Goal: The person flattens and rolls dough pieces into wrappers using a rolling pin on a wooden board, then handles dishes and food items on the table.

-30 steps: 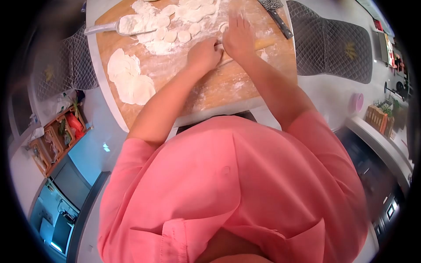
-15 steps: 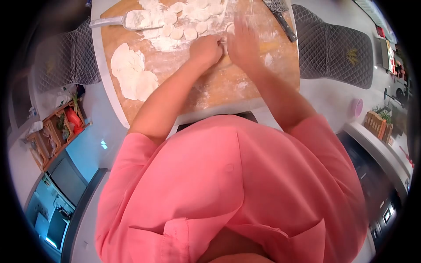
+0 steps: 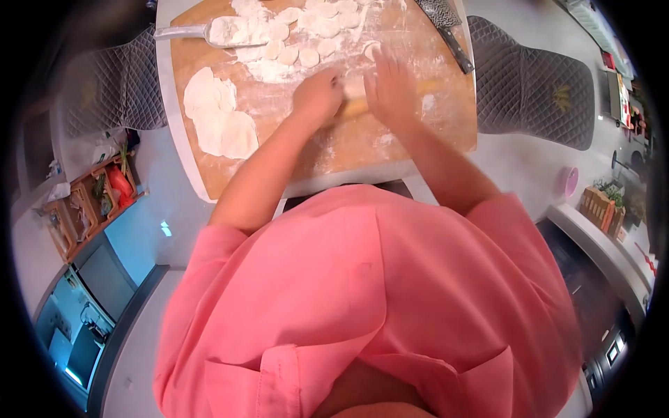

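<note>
Shift since earlier frame: both hands sit nearer my body, with more space between them; a pale dough piece now shows in that space, hidden half a second ago.
Left grip: fingers curled in, at the left side of the dough piece; cannot tell whether they pinch its edge.
Right grip: fingers extended, palm down over the rolling pin, not wrapped around it. Somewhat blurred.
Rolling pin, position: on the floured wooden surface, slightly slanted, showing on both sides of my right hand.
Rolling pin, handling: probably light, stiff and smooth; flour may make it slide. Best worked under a flat palm at mid-length, with even pressure.
Dough piece, handling: judged soft, thin, easily stretched or torn. Take it lightly by the rim, fingertips only.
Flat dough sheets: overlapping, left of my left forearm; likely floppy and apt to stick. Lift singly, from an outer edge.
Small dough rounds: among loose flour, beyond my left hand; thicker-looking, likely firmer to pick up.
Nearby: scoop at far left, broad-bladed knife at far right, well apart from the dough.
</note>
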A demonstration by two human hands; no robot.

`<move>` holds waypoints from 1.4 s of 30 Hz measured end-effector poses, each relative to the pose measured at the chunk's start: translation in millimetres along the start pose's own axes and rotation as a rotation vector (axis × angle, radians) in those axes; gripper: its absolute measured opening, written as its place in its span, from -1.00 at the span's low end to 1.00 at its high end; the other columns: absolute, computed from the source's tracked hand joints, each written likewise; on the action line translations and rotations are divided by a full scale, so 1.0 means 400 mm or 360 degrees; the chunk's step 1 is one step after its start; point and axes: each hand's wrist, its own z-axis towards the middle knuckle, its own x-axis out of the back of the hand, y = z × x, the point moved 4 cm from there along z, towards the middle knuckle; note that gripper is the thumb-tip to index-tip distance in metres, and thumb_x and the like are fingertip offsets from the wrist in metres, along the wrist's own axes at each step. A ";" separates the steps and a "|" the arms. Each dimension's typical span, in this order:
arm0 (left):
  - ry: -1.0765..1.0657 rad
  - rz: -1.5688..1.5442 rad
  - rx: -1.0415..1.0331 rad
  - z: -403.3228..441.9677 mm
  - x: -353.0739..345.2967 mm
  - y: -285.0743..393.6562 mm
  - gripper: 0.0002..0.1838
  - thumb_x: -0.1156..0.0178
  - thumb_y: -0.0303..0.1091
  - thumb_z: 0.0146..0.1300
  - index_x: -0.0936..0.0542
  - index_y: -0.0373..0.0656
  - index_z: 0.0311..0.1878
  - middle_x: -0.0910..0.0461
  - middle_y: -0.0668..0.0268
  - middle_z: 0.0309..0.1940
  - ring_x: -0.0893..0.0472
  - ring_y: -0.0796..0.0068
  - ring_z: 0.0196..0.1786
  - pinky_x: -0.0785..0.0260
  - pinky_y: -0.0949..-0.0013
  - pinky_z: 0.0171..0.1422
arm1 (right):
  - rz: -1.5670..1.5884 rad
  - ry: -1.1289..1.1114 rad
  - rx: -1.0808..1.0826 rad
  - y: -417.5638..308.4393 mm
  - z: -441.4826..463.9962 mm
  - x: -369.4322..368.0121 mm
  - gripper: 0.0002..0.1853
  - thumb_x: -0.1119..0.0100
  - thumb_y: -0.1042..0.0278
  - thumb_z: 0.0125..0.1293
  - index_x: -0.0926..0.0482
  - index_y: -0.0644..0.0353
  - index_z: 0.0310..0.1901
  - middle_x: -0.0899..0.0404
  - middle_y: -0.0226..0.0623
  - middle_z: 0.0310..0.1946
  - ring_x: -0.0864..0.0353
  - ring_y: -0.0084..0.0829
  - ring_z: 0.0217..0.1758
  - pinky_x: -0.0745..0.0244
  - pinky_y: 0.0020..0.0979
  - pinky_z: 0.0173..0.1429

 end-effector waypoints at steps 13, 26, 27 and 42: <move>0.0098 0.0428 -0.0716 0.064 -0.053 0.106 -0.52 -0.03 -0.17 0.37 -0.41 -0.21 0.27 -0.33 0.00 0.34 -0.21 0.04 0.48 -0.04 0.02 0.52 | -0.0085 -0.0132 0.0245 0.156 -0.112 0.043 -0.57 -0.17 0.31 0.20 -0.47 0.21 0.11 -0.46 -0.12 0.19 -0.39 0.00 0.25 -0.21 0.02 0.34; -0.0328 -0.0371 -0.0104 0.082 -0.168 0.195 -0.64 -0.08 -0.26 0.28 -0.57 -0.25 0.05 -0.59 -0.07 0.03 -0.55 -0.04 0.14 -0.38 0.07 0.22 | -0.0024 -0.0080 0.0182 0.203 0.043 0.066 -0.48 -0.11 0.36 0.18 -0.41 0.20 0.22 -0.47 -0.12 0.20 -0.42 -0.09 0.26 -0.34 -0.14 0.32; -0.0331 -0.0370 -0.0109 0.107 -0.166 0.204 -0.64 -0.08 -0.26 0.28 -0.57 -0.25 0.05 -0.59 -0.07 0.03 -0.55 -0.04 0.14 -0.38 0.07 0.22 | -0.0075 -0.0055 0.0174 0.200 0.071 0.055 -0.44 -0.11 0.35 0.19 -0.38 0.21 0.27 -0.44 -0.12 0.24 -0.40 -0.08 0.30 -0.33 -0.14 0.33; -0.0286 0.0152 -0.0199 0.150 -0.151 0.186 -0.77 -0.15 -0.30 0.11 -0.59 -0.23 -0.23 -0.66 0.00 -0.26 -0.65 -0.01 -0.13 -0.46 0.06 -0.02 | -0.0071 -0.0028 -0.0096 0.173 0.128 0.010 -0.43 0.01 0.42 0.23 -0.36 0.15 0.33 -0.37 -0.18 0.35 -0.33 -0.09 0.38 -0.25 -0.08 0.38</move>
